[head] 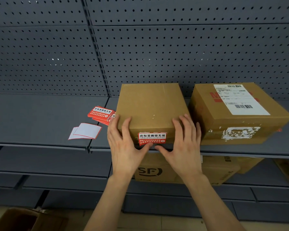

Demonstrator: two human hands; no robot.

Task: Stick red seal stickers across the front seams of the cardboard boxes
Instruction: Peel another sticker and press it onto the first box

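Observation:
A plain cardboard box [150, 104] sits on the grey shelf [40, 117] at the middle. A red seal sticker [152, 138] is stuck on its front face. My left hand [123, 144] rests on the box's front left corner, fingers on top and thumb pressing under the sticker. My right hand [185, 142] lies on the front right corner, its thumb meeting the left thumb below the sticker. A pile of red stickers [101, 114] lies left of the box.
Two white peeled backing sheets [86, 131] lie on the shelf at the left. A larger box with a shipping label [237, 112] stands to the right. More cardboard boxes [187, 169] sit on the lower shelf. An open carton [18, 220] is on the floor.

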